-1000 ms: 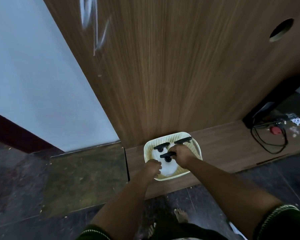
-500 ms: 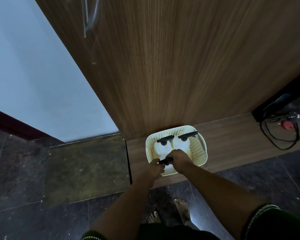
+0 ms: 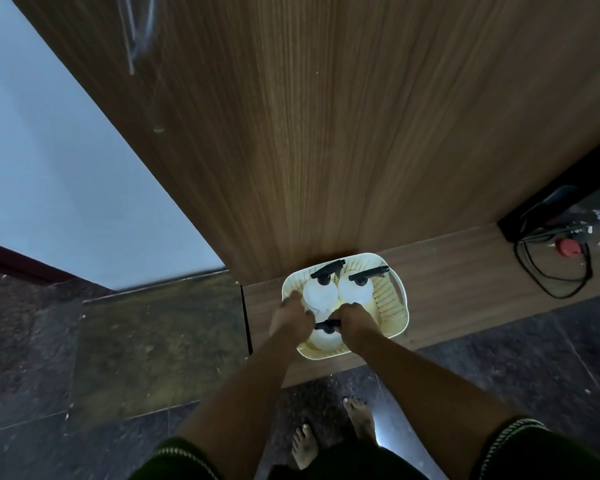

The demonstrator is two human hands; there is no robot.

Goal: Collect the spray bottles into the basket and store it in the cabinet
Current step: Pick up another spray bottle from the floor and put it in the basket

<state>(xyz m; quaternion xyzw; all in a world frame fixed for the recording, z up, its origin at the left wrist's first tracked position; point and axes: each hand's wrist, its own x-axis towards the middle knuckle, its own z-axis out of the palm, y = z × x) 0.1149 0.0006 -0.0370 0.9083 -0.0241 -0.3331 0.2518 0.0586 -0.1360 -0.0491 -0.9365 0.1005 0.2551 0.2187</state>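
Curling round the black trigger head of the nearest spray bottle (image 3: 323, 336), the fingers of the right hand (image 3: 355, 322) hold it tight, while the left hand (image 3: 291, 318) reaches over the near-left rim of the basket (image 3: 397, 308), its fingers bent onto the edge — how firmly they hold it I cannot tell from above. The basket sits on a low wooden ledge (image 3: 465, 271) at the foot of a tall wood-grain panel (image 3: 326, 133), with two more bottles standing upright at its far side, touching each other.

To do this step well, I judge the third bottle should be set straight down into the free near space and let go only once its base is flat; the left hand ought to steady the rim so the light basket does not slide. The long nozzles could snag on one another, so turning this one the same way as the other two seems wise.

The basket is pale cream plastic, rounded at the corners, its walls pierced with small holes. The bottles are white, smooth and bulbous — with matte black sprayers. Beyond, a dark stone floor (image 3: 499, 368) shows, and a black cable (image 3: 551, 268) loops beside a small red object (image 3: 570, 245).
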